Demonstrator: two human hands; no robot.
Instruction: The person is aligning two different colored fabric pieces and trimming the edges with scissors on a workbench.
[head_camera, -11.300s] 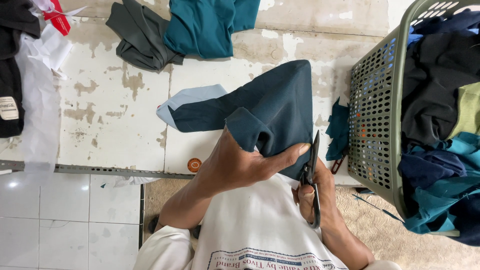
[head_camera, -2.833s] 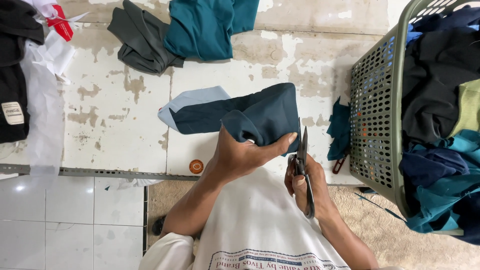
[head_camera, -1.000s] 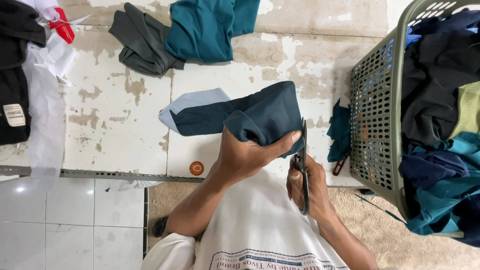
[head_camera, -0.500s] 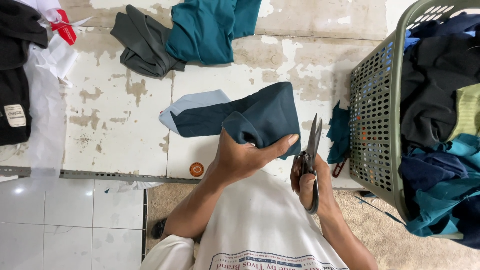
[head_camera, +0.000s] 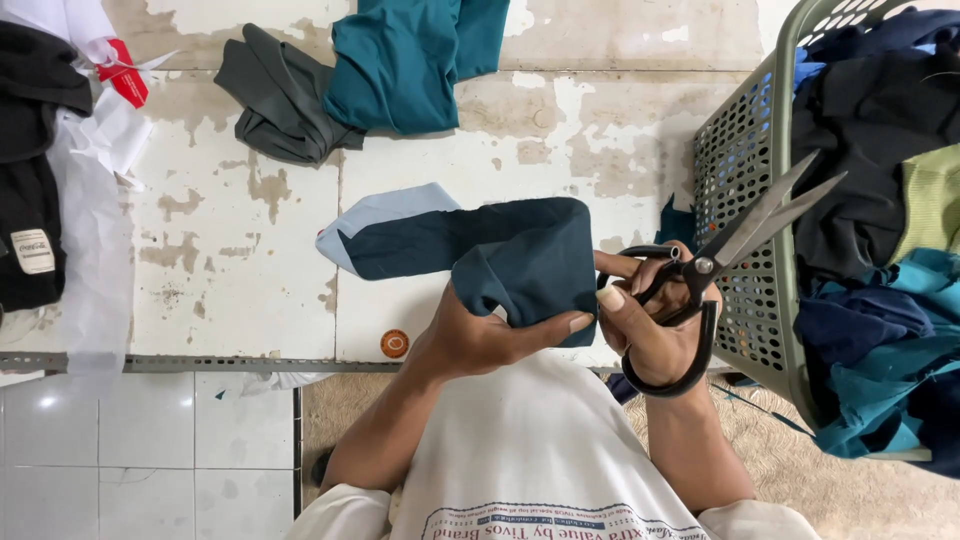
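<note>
**One folded cloth, one pair of scissors, two hands**

The left hand (head_camera: 480, 335) grips one folded dark teal cloth (head_camera: 500, 250), thumb pressed along its near edge, fingers curled underneath. The cloth lies over the worn white floor (head_camera: 230, 250), a pale blue piece (head_camera: 375, 215) showing at its far end. The right hand (head_camera: 650, 320) holds one pair of black scissors (head_camera: 725, 255), fingers through the loops, blades slightly parted and pointing at the one green basket (head_camera: 745, 190) heaped with clothes. Two more garments, one grey (head_camera: 280, 95) and one teal (head_camera: 410, 55), lie beyond. One small orange cap (head_camera: 394, 344) sits by the floor's edge.
</note>
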